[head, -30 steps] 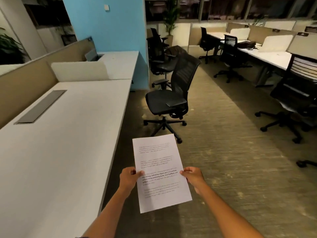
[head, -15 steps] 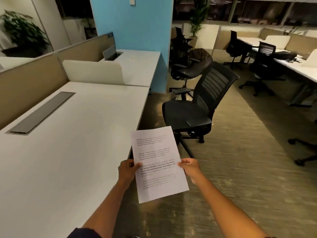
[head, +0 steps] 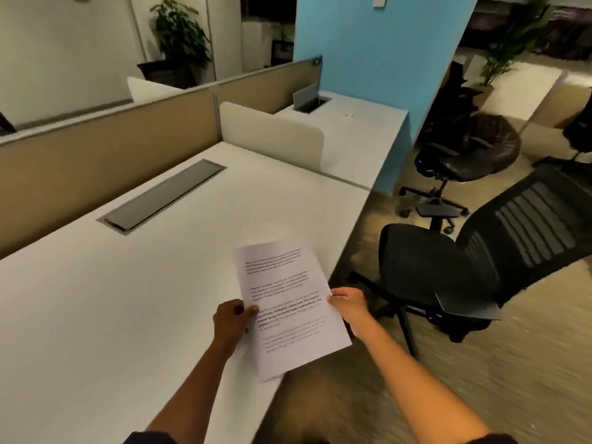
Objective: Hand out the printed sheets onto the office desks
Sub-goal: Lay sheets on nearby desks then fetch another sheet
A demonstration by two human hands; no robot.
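Observation:
I hold the printed sheets [head: 288, 302], white paper with several blocks of text, in both hands. My left hand [head: 230, 322] pinches the left edge and my right hand [head: 349, 307] grips the right edge. The sheets hang above the front right part of the long white desk [head: 128, 315], their lower right corner past the desk's edge. A second white desk [head: 358, 133] lies beyond a low white divider [head: 272, 136].
A grey cable flap [head: 163, 193] is set into the desk near the tan partition [head: 96, 149]. A black mesh office chair [head: 474, 270] stands right of the desk, another chair [head: 455, 161] behind it by the blue wall [head: 378, 59]. Carpet lies to the right.
My view has swung left towards the desk. The sheets, held by both hands throughout, have moved from above the carpet to above the desk's front right edge.

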